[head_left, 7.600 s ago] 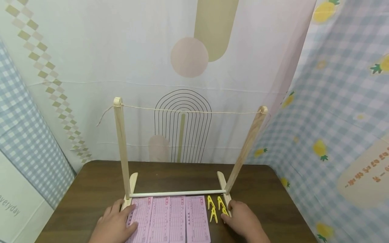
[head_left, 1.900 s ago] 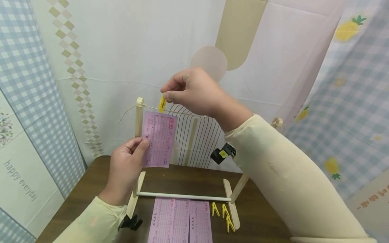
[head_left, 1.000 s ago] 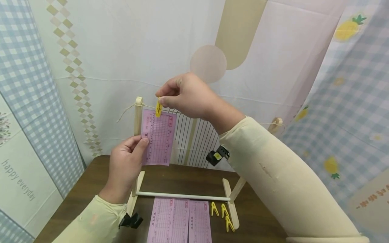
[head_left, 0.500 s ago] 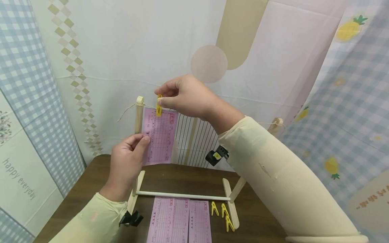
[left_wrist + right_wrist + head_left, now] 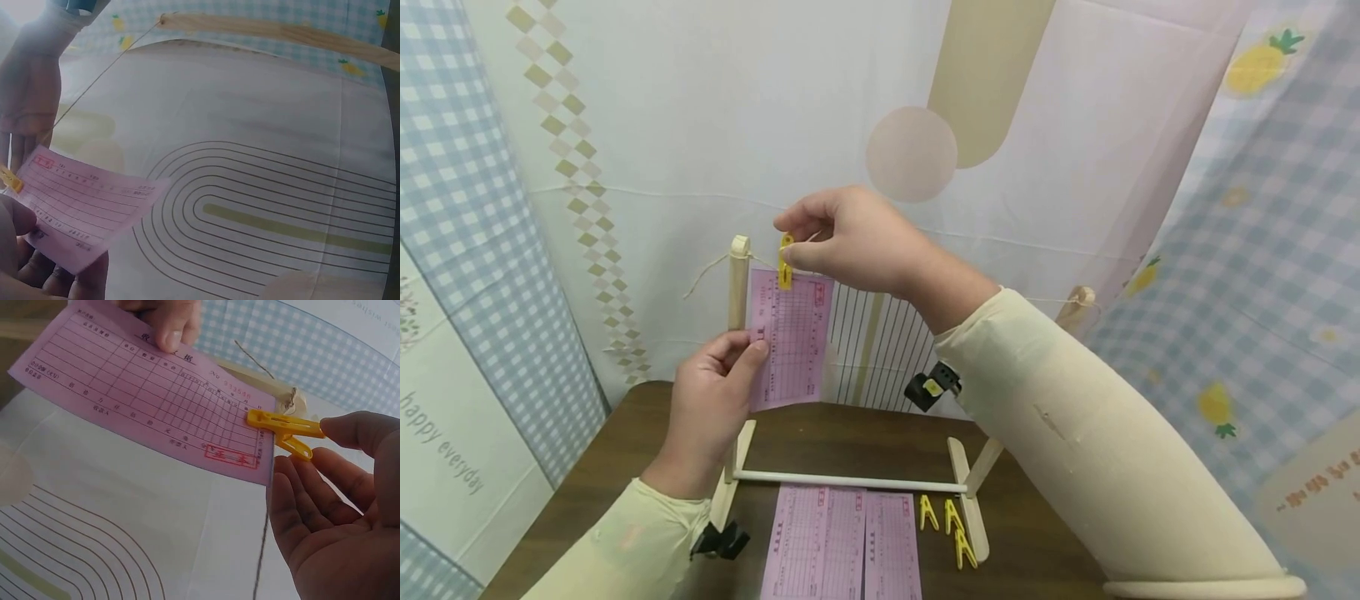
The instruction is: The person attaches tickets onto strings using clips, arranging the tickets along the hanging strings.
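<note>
My left hand (image 5: 707, 400) pinches a pink printed receipt slip (image 5: 797, 342) by its left edge, thumb in front, holding it upright at the string beside the stand's left post. With thumb and fingertips, my right hand (image 5: 865, 242) grips a yellow clothespin (image 5: 786, 275) from above. In the right wrist view, the clothespin (image 5: 284, 425) has its nose over the slip's top edge, close to the red stamp, and its two handles are spread apart near the thumb and fingers. The string (image 5: 261, 550) runs along that same edge, partly hidden behind the slip.
A wooden stand with a left post (image 5: 738, 287), a right post (image 5: 1075, 308) and a white crossbar (image 5: 850, 482) stands on the brown table (image 5: 647, 467). More pink slips (image 5: 842, 542) lie in front of the crossbar. Three yellow clothespins (image 5: 955, 517) lie by the right foot.
Both hands have risen from the stand's feet; the left took up a slip, the right a clothespin. The clothespin has since come down onto the slip's top edge. Little differs over the last second.
</note>
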Motion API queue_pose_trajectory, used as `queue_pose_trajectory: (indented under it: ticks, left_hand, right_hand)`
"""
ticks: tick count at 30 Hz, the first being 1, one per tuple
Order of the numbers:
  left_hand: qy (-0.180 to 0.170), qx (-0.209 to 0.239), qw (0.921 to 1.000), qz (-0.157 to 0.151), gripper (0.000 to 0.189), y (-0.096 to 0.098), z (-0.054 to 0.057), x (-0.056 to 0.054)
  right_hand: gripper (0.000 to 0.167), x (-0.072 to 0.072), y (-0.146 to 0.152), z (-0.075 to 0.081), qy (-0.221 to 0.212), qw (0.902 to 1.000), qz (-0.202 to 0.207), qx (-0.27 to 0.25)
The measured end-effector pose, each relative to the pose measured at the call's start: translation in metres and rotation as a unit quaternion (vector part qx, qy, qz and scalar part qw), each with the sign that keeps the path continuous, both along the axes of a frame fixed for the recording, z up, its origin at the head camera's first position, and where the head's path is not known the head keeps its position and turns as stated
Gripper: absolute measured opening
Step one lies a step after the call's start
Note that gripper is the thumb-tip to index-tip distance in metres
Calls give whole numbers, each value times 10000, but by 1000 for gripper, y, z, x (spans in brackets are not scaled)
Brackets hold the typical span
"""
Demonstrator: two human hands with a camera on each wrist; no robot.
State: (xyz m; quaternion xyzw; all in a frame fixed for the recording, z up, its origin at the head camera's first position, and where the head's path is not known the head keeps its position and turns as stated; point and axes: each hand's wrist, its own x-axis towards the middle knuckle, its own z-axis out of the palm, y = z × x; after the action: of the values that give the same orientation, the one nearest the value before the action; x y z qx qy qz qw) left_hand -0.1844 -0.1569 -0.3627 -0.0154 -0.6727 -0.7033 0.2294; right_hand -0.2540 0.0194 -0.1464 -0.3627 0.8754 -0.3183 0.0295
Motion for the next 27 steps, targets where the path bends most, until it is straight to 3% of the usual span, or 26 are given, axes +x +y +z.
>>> queue_pose_trajectory:
  ticks: [5,13,20,27]
  left_hand:
    - [-10,-17,9996,-282,35,-3,-3,2]
    - [-152,-549,9975,-419,41,-10,-10,7]
    - [-422,-741,9958,-341,41,-13,-24,15]
    - [-514,-431,9949,-747,41,-10,-43,14]
  right_hand:
    - [33,6,7,2,123,9999,-51,-51]
    - [37,31,27,0,1117,9930,-162,-354]
    - [37,56,49,-26,1841,9811,138,-577]
    - [38,74,86,-61,2252,9723,-96,-622]
